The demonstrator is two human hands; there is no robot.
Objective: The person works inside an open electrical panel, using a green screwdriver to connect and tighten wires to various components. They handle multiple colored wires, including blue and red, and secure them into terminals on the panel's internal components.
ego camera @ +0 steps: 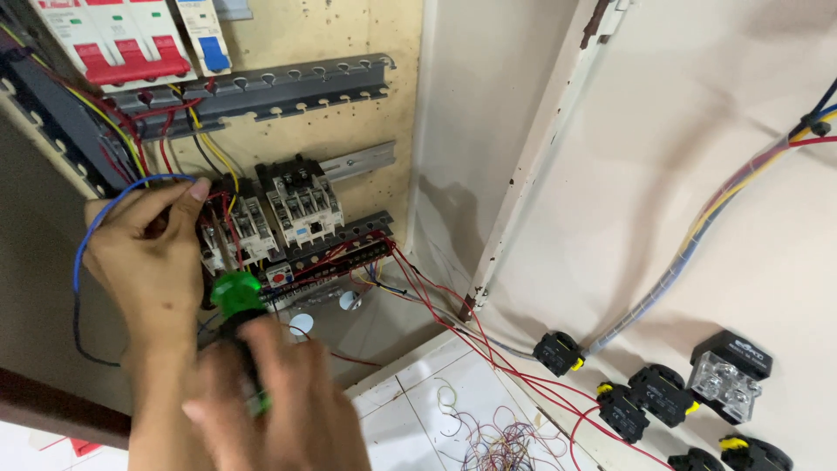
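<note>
My left hand (pixel 148 253) pinches a blue wire (pixel 96 222) against the top of a white contactor (pixel 231 231) mounted in the open electrical cabinet. My right hand (pixel 279 397), blurred at the bottom of the view, grips a screwdriver with a green and black handle (pixel 237 301); its shaft points up into the contactor's terminals. A second white contactor (pixel 301 205) sits just to the right on the same rail. Red, yellow and black wires run into both units.
Red-and-white circuit breakers (pixel 118 39) sit at top left above a slotted grey rail (pixel 288 87). The open cabinet door (pixel 680 192) on the right carries black push-button blocks (pixel 645 397) and a wire bundle (pixel 697 235). Loose wire offcuts (pixel 501 445) lie on white floor tiles.
</note>
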